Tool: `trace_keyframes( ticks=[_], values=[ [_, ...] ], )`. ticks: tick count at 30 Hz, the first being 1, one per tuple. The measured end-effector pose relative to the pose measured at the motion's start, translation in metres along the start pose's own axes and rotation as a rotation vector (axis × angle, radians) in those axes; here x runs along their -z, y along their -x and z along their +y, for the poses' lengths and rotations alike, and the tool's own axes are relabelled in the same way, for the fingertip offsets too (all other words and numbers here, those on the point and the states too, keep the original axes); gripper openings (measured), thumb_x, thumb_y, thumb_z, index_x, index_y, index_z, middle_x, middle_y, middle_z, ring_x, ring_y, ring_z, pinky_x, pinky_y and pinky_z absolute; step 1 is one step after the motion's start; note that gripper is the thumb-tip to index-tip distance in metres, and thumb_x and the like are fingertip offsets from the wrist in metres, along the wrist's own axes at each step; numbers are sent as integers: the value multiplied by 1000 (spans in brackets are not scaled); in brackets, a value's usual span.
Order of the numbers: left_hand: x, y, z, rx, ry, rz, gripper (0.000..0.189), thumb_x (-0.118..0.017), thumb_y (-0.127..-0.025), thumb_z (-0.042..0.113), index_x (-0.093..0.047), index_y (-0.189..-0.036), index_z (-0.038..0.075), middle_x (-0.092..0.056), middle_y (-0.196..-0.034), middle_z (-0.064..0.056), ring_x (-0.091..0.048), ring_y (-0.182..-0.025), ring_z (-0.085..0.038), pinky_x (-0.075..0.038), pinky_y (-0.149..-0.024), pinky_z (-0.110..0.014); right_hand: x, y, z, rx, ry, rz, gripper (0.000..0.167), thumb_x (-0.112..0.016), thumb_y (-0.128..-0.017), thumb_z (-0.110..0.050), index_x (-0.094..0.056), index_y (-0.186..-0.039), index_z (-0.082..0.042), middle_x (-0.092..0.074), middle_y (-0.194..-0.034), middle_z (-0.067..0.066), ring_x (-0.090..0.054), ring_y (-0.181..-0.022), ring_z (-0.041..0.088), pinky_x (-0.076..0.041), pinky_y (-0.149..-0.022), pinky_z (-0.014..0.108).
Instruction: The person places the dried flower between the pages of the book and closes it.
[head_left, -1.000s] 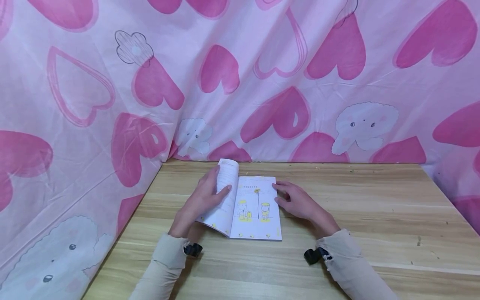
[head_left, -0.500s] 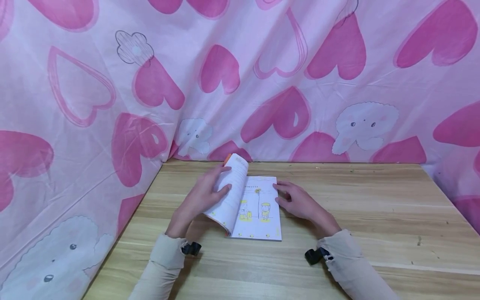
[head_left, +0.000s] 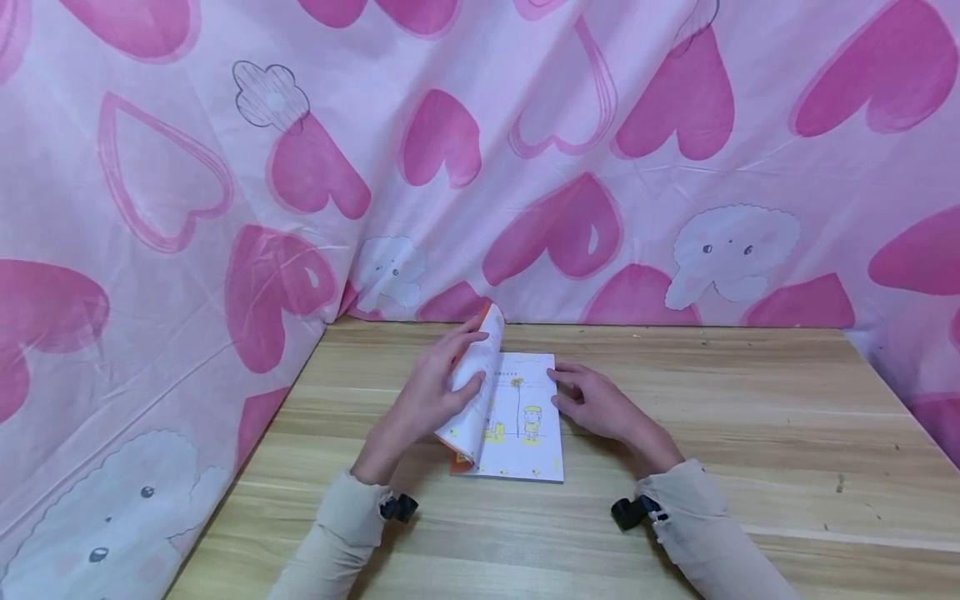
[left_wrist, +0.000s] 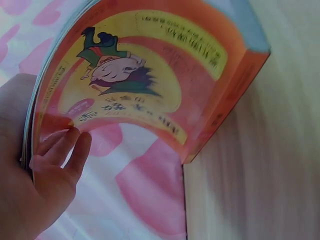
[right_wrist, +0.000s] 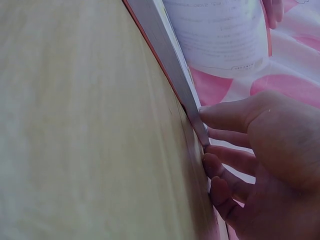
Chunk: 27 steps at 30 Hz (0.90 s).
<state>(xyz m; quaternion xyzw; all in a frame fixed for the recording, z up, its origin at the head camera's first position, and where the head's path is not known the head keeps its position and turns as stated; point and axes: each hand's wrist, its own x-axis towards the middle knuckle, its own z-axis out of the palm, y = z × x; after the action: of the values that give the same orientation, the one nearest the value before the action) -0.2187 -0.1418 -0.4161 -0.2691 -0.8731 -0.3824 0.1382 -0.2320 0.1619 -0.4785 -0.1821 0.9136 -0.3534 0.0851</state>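
Observation:
A paperback book (head_left: 525,425) lies partly open on the table. Its right-hand page carries yellow and black line drawings. My left hand (head_left: 427,392) grips the raised cover and pages, which curve up toward the right. In the left wrist view the orange cover (left_wrist: 195,95) with a cartoon figure faces the camera, and some fingers (left_wrist: 77,155) of the left hand bend at its edge. My right hand (head_left: 596,404) rests against the book's right edge. The right wrist view has the thumb (right_wrist: 225,116) touching the page edges, with the other fingers loosely bent beside them.
The wooden table (head_left: 750,417) extends to both sides of the book. A pink cloth (head_left: 547,108) printed with hearts and white animals hangs behind the table and along its left side. A black wrist strap (head_left: 633,511) sits on each arm.
My left hand has moved right and brought the raised pages up and over, so more orange cover shows and less of the right page. The right hand has stayed at the edge.

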Motion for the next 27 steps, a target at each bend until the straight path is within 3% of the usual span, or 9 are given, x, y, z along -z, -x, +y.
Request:
trace_keyframes(
  ticks=[2, 5, 10, 15, 20, 24, 27],
  values=[
    [-5, 1, 1, 22, 17, 45, 52, -82, -96, 13, -63, -146, 14, -53, -162, -6, -60, -140, -26, -63, -98, -39, 0, 0, 0, 0, 0, 1, 59, -70, -107, -22, -51, -161, -10, -43, -172, 15, -58, -118, 26, -53, -97, 39],
    [-13, 3, 3, 59, 49, 103, 46, -82, -97, 14, -66, -140, 14, -57, -147, -5, -66, -121, -22, -64, -77, -28, 1, 1, -1, 2, -3, 5, 58, -70, -106, -22, -52, -160, -10, -43, -171, 15, -59, -119, 26, -54, -100, 41],
    [-22, 5, 7, 80, 79, 114, 40, -82, -96, 10, -68, -134, 13, -60, -136, -3, -69, -110, -20, -62, -71, -24, 2, 1, -2, 6, -8, 6, 57, -70, -107, -22, -53, -160, -10, -44, -170, 16, -59, -118, 26, -54, -99, 40],
    [-30, 6, 10, 77, 90, 9, 43, -80, -97, 11, -67, -138, 14, -66, -138, -2, -69, -115, -19, -65, -88, -30, 2, 1, -1, 19, -12, 5, 57, -70, -107, -21, -53, -160, -9, -44, -170, 17, -59, -116, 26, -54, -95, 37],
    [-36, 10, 14, 84, 118, -158, 58, -78, -98, 13, -60, -152, 21, -63, -151, 0, -65, -126, -17, -64, -99, -36, 2, 1, 1, 18, -21, 5, 58, -70, -107, -22, -53, -160, -10, -45, -170, 16, -59, -115, 25, -55, -95, 38],
    [-40, 13, 18, 106, 126, -302, 67, -74, -100, 18, -51, -161, 29, -55, -161, 9, -58, -134, -14, -55, -114, -42, 2, 2, 1, 6, -25, 3, 58, -70, -107, -22, -53, -160, -11, -45, -170, 16, -60, -118, 26, -55, -100, 41],
    [-44, 15, 20, 101, 117, -365, 67, -73, -99, 21, -50, -161, 30, -53, -162, 11, -55, -139, -14, -51, -119, -46, 2, 2, 0, 3, -27, 3, 57, -70, -107, -23, -53, -160, -11, -44, -170, 15, -60, -123, 28, -56, -106, 47]
  ],
)
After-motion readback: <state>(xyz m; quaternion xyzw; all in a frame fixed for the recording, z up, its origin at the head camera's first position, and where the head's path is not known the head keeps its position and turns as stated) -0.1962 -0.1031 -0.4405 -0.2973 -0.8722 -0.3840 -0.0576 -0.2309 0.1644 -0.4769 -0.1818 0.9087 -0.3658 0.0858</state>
